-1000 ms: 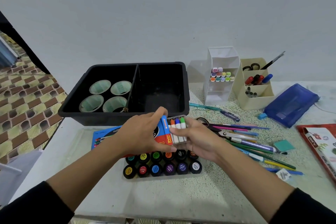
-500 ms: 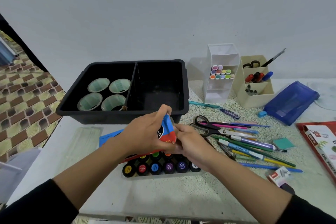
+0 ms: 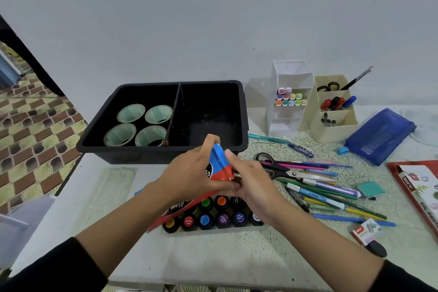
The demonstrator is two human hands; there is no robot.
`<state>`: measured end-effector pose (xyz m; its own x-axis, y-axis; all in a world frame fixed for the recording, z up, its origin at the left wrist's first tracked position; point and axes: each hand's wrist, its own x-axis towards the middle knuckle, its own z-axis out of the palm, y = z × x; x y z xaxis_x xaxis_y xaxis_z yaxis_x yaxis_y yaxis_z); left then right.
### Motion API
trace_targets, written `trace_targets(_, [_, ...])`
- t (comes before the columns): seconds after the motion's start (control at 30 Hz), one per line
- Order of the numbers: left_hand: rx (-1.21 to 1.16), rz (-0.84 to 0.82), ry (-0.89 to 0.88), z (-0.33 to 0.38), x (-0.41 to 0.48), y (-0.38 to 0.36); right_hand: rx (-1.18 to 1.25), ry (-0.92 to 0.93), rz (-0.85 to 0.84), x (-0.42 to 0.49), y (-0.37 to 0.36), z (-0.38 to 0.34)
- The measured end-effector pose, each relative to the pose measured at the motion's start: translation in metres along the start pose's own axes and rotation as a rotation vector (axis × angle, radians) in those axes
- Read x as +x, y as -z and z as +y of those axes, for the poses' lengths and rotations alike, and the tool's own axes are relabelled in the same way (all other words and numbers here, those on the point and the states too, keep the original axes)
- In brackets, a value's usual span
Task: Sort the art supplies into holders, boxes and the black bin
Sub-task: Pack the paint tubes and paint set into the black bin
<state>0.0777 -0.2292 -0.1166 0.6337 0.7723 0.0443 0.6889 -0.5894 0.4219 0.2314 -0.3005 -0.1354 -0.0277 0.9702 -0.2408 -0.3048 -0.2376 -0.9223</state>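
Both hands meet just in front of the black bin, holding a blue-and-red box between them. The left hand wraps its fingers and thumb round the box's upper part. The right hand pinches the same end from the other side, with its forefinger lying up along the edge. The box is tilted: its top end rises toward the bin's front wall, and its lower end slopes down over a tray of paint pots that sits nearer the person than the bin.

The bin has two compartments. Four tape rolls lie in the left one.

To the right of the bin, black-handled scissors lie beside a loose heap of pens and pencils. A teal pen lies near the bin's right front corner.

Beyond these, to the right of the bin and by the wall, stand a white holder with pastel markers and a beige holder with pens and scissors. Farther right lie a blue pencil case and a red pastel box.
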Motion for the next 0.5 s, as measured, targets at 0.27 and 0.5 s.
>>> trace_targets(0.27, [-0.198, 0.110, 0.006, -0.018, -0.007, 0.018, -0.260, 0.258, 0.090, 0.017, -0.015, -0.004])
trace_targets(0.5, [-0.459, 0.345, 0.077, -0.050, -0.056, 0.062, -0.381, 0.529, -0.046, 0.041, -0.083, -0.027])
